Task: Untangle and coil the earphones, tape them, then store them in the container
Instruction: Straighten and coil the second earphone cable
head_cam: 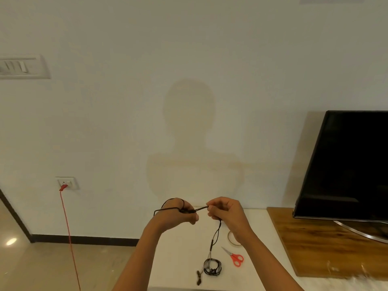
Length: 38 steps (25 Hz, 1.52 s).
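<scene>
Left hand [178,213]: yours, raised above the counter [178,265], fingers curled round the black earphones [212,243], with a loop of cord passed over the back of the hand. By my reading it is held this way to serve as the form on which the coil is wound. Right hand [224,211]: level with the other and just beside it, fingertips pinching the same cord. The short stretch between the two is drawn taut and looks twisted, which suggests you hold it under tension to work out a kink or lay the next turn. Cord below the right hand: hangs slack to the counter, where it seems to run into a small dark bundle [212,268] near the front edge, with a loose end [198,278] just left of it. Whether the bundle belongs to the same set I cannot tell. Scissors [236,258]: red-handled, flat on the counter just right of the bundle. Tape roll [231,239]: on the counter, partly hidden behind your right wrist. Both lie within the right hand's reach, presumably for the taping step, not yet begun. Container: cannot be made out; blurred glints at lower right may be clear plastic. Stage, as judged: untangling and winding, with much cord left to take up.
</scene>
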Available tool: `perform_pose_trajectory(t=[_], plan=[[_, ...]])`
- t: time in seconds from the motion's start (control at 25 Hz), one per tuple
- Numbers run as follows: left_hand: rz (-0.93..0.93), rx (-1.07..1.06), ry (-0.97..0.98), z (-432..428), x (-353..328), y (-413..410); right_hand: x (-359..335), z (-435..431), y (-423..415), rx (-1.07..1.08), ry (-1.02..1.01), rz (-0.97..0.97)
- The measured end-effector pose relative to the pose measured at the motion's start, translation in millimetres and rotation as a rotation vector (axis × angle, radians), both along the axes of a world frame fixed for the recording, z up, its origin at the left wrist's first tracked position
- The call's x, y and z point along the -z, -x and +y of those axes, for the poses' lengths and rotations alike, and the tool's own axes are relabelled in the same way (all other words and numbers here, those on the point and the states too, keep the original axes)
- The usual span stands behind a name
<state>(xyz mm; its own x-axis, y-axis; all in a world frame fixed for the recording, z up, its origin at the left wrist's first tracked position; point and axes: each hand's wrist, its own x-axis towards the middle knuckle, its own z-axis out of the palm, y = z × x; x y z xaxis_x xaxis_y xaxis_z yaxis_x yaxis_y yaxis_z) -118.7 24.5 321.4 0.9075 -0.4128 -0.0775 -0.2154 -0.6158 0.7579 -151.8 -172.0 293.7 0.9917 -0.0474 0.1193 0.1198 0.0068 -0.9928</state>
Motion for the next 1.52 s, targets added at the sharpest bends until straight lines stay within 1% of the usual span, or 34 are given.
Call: perform_pose_trajectory(t=[0.12, 0.28, 0.52, 0.6, 0.72, 0.84, 0.96, 1.16, 1.24, 1.32, 1.4, 1.52], plan=[[-0.006, -0.010, 0.046, 3.7, -5.5, 2.8, 0.2, -3.6, 2.3, -0.063, 0.048, 0.007], [-0.037, 0.015, 0.016, 0.5, -6.1, 1.8, -1.8, 1.0, 3.0, -0.136, 0.086, 0.065], [-0.071, 0.060, -0.010, -6.5, -8.8, 4.9, -2.1, 6.3, 1.0, -0.143, 0.155, 0.010], [-0.084, 0.059, -0.017, -6.1, -8.8, 6.4, -3.8, 2.2, 0.8, -0.164, 0.208, 0.017], [-0.104, 0.055, 0.002, -3.2, -8.5, 6.6, -4.5, 0.6, 1.7, -0.232, 0.250, 0.081], [-0.115, 0.059, -0.006, -3.9, -9.9, 7.8, -2.1, 3.7, 2.8, -0.264, 0.215, 0.166], [-0.186, 0.074, -0.114, -4.7, -7.9, 7.4, 0.7, 6.6, 2.5, -0.238, 0.156, 0.251], [-0.233, 0.106, -0.193, -8.0, -4.0, 6.5, 8.3, 15.7, 1.2, -0.228, 0.233, 0.310], [-0.331, 0.057, -0.236, -8.3, -6.3, 6.0, 12.0, 17.2, 0.7, -0.230, 0.199, 0.345], [-0.428, -0.057, -0.222, -4.5, -11.4, 3.1, 18.0, 11.2, 0.5, -0.234, 0.192, 0.349], [-0.500, -0.148, -0.173, -0.9, -19.3, -0.9, 27.4, 0.9, 1.5, -0.277, 0.246, 0.337], [-0.591, -0.220, -0.132, -2.6, -28.2, -4.3, 41.7, -10.3, 6.6, -0.310, 0.334, 0.337]])
